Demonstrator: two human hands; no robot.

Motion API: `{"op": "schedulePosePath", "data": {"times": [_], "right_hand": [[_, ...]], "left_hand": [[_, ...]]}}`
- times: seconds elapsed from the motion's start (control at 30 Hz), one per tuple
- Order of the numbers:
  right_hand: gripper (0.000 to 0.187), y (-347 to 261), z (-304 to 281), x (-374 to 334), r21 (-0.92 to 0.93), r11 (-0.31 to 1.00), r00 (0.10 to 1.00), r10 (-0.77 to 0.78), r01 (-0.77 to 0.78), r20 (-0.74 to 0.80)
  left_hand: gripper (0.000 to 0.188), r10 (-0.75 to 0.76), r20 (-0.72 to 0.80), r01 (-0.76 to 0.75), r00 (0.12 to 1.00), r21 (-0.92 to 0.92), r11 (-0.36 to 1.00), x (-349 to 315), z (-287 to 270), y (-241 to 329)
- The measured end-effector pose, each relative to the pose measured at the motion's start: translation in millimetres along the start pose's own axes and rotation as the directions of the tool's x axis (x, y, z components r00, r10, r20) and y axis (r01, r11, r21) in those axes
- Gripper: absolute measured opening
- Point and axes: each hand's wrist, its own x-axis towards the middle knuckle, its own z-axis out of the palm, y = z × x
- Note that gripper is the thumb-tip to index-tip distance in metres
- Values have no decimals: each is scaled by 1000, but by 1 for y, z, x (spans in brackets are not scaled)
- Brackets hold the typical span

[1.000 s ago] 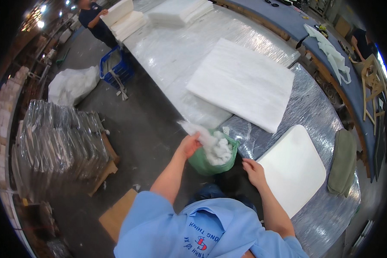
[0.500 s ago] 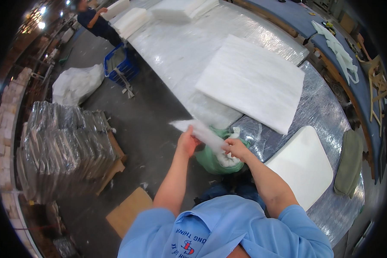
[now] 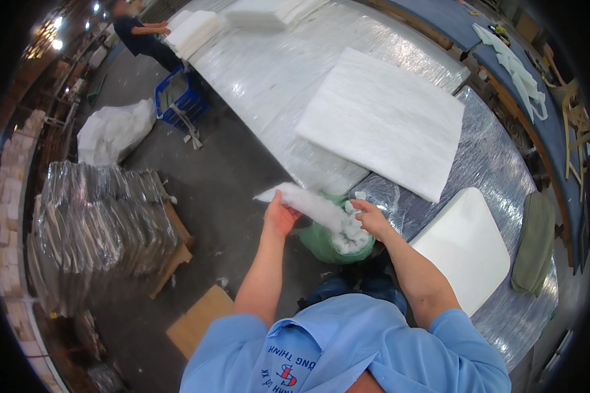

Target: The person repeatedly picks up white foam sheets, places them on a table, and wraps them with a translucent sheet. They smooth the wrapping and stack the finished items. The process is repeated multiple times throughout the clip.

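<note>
A strip of white wadding [image 3: 306, 202] slants across in front of me, its pointed end out to the left. My left hand [image 3: 282, 216] is closed round it near that end. Beneath the strip's right part is a green plastic bag [image 3: 319, 244], its mouth filled with loose white fibre filling [image 3: 351, 240]. At the bag's right rim, beside the strip's other end, my right hand [image 3: 372, 220] has its fingers curled together. White fluff shows at its fingertips, but whether they pinch any of it is hidden.
A white wadding sheet [image 3: 387, 118] covers part of the plastic-wrapped table [image 3: 262, 78]. On the right lie a white cushion-shaped pad [image 3: 463, 252] and an olive-green cushion [image 3: 534, 242]. Wrapped grey panels [image 3: 105, 223] stand at left, a blue basket [image 3: 189, 105] beyond. A person [image 3: 144, 36] touches stacked white sheets.
My right hand has come off the strip's right end and moved slightly right. More of the strip and of the filling shows. The far person's hands have reached the stacked sheets.
</note>
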Motion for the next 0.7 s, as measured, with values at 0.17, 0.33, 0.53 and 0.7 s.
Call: {"op": "schedulePosePath", "data": {"times": [0.17, 0.33, 0.53, 0.7], "right_hand": [[69, -15, 34, 12, -377, 810, 867, -498, 450, -34], [47, -39, 30, 24, -223, 946, 953, -178, 234, 246], [32, -56, 14, -5, -159, 974, 891, -73, 159, 447], [43, -70, 0, -25, -499, 796, 848, -32, 342, 530]], "left_hand": [[49, -16, 76, 8, 997, 106, 994, -4, 1, 4], [50, 19, 139, -31, 990, 90, 995, -16, 15, 13], [89, 778, 144, -154, 612, 986, -61, -58, 18, 41], [92, 34, 780, -626, 624, 526, -576, -70, 75, 3]]}}
